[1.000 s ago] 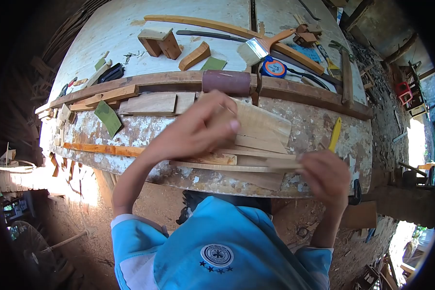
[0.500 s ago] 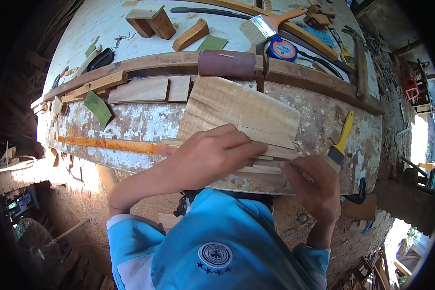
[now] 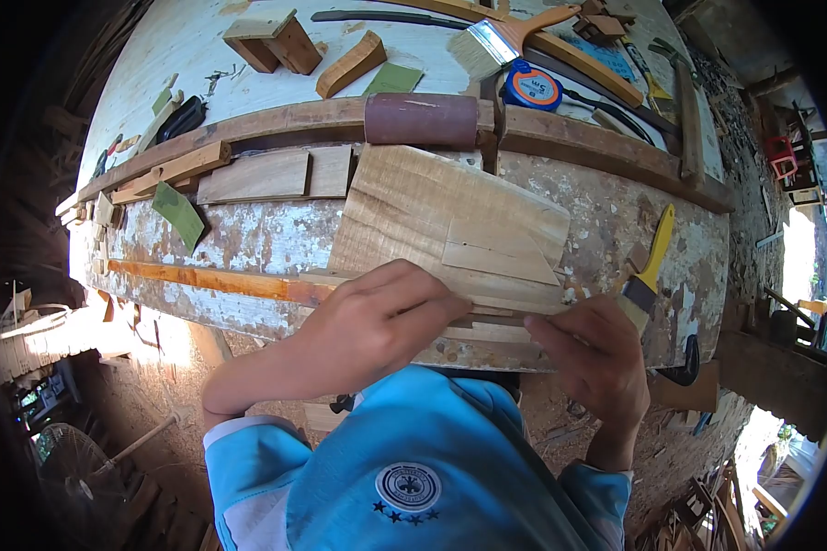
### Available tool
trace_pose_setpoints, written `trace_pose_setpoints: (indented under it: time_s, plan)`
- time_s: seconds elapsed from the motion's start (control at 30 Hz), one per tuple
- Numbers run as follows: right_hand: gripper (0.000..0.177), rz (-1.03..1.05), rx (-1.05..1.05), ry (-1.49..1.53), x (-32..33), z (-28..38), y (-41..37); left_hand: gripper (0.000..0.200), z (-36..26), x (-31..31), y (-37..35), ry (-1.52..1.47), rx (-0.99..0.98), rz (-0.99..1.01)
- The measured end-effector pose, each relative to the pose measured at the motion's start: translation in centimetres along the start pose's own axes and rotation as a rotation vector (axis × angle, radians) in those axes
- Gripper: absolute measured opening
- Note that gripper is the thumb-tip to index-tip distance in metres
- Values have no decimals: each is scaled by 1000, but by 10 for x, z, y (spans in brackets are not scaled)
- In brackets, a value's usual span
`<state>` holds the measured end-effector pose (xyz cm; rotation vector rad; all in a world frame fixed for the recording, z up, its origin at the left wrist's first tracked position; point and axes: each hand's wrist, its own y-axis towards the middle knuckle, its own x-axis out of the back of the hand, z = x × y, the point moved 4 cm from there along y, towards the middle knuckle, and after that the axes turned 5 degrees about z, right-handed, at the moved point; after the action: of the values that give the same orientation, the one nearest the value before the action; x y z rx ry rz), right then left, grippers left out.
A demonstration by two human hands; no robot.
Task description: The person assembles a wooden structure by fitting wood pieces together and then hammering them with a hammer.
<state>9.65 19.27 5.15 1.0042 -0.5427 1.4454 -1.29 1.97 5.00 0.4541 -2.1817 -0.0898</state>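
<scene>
Thin wooden strips (image 3: 498, 323) lie along the near edge of the bench, between my two hands. My left hand (image 3: 386, 312) is closed, its fingertips pinched at the left part of a strip. Curled at the other end, my right hand (image 3: 599, 354) has thumb and fingers closed on the same strip. The exact grip under the fingers is partly hidden. Just beyond them rests a wide wooden board (image 3: 413, 207), with a smaller pointed wood piece (image 3: 501, 250) lying flat on it. A yellow-handled paintbrush (image 3: 652, 262) is beside my right hand.
A sandpaper-wrapped cylinder (image 3: 421, 119) sits against a long wooden rail (image 3: 285, 119) across the bench. Behind it are a tape measure (image 3: 533, 87), a wide brush (image 3: 492, 46) and wood blocks (image 3: 351, 64). A hammer (image 3: 687, 119) lies right; a clamp (image 3: 682, 363) grips the near edge.
My left hand has slid left and slightly towards me along the strips, uncovering more of the pointed wood piece. My right hand has shifted only slightly. The view has moved a little.
</scene>
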Motion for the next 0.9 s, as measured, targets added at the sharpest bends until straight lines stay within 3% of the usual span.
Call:
trace_pose_setpoints:
  time_s: [0.1,0.2,0.3,0.4,0.5,0.6,0.8,0.9]
  plan:
    - [32,-1,-5,-25,0,2,1,31,5,1,-2,-46,-74,-1]
    - [30,-20,20,-47,4,3,2,31,5,-2,-2,-78,-27,-77]
    - [23,-257,-60,-29,23,2,3,26,5,5,-3,-216,92,-86]
    - [14,-393,-278,84,35,-27,14,21,17,18,-5,-188,97,-184]
    - [12,-142,-275,173,14,-56,32,16,39,19,9,-79,74,-294]
    - [15,31,-104,208,-6,-62,35,14,43,12,24,-81,34,-54]
    - [13,-91,-376,180,-2,-81,10,28,56,-12,46,-52,80,408]
    - [14,-262,-445,305,1,-91,-5,30,52,-17,51,58,-76,347]
